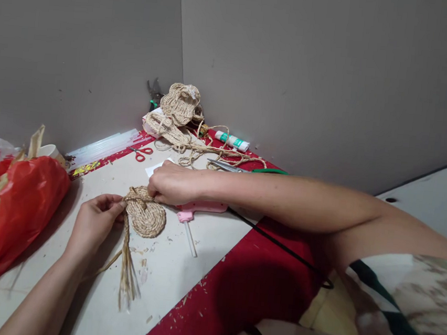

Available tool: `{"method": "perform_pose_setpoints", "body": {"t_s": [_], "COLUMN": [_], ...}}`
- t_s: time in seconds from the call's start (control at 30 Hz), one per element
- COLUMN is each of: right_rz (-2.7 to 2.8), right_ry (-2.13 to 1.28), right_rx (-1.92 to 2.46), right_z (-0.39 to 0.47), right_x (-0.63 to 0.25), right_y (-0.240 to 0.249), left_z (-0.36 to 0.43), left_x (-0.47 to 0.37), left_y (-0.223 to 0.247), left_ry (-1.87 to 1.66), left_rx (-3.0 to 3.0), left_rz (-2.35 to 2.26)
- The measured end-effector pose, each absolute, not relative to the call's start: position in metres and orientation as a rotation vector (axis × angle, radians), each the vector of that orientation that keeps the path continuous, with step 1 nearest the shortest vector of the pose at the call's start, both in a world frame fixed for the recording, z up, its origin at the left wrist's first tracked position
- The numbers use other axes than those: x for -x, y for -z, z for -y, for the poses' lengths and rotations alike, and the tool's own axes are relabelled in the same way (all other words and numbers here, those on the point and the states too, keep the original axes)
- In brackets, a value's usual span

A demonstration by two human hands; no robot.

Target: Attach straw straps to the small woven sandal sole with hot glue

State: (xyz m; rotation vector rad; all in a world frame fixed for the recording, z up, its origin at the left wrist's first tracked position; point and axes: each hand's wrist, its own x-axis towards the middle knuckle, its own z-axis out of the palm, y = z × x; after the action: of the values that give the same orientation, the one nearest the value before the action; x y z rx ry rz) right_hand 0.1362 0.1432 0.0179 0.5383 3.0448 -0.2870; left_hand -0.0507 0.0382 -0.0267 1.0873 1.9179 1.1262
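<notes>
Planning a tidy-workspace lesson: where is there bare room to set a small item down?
Bare white tabletop shows between the red-handled scissors and the left hand, and between the clear stick and the red strip. It is crowded at the back corner, with braided pieces, green-handled scissors and a tube.

The coiled rope piece (148, 215) looked rough, matt and fibrous, its loose strands dry. The red bag (33, 196) on the left was thin, glossy plastic. The far scissors (227, 166) had smooth metal blades; the white counter (180, 284) was smooth with a faint sheen.
</notes>
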Motion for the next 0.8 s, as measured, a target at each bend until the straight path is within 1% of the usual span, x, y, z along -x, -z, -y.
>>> {"method": "perform_pose_setpoints", "body": {"t_s": [0.13, 0.33, 0.53, 0.8], "right_rz": [-3.049, -3.086, -3.113, -3.082], "right_ry": [0.306, 0.303, 0.165, 0.178], "right_rx": [-0.575, -0.595, -0.549, -0.551], "right_z": [-0.140, -0.137, -0.136, -0.136], "right_x": [-0.137, -0.138, -0.136, -0.135], "right_y": [-0.019, -0.015, -0.006, -0.006], "left_z": [-0.043, -0.038, -0.034, -0.037], "left_x": [0.054, 0.053, 0.055, 0.063], "left_y": [0.025, 0.031, 0.035, 0.024], "left_ry": [-1.093, -1.218, -1.271, -1.179], "left_rx": [-1.065, -1.083, -1.102, -1.393], "left_rz": [-1.872, -1.826, -1.792, -1.902]}}
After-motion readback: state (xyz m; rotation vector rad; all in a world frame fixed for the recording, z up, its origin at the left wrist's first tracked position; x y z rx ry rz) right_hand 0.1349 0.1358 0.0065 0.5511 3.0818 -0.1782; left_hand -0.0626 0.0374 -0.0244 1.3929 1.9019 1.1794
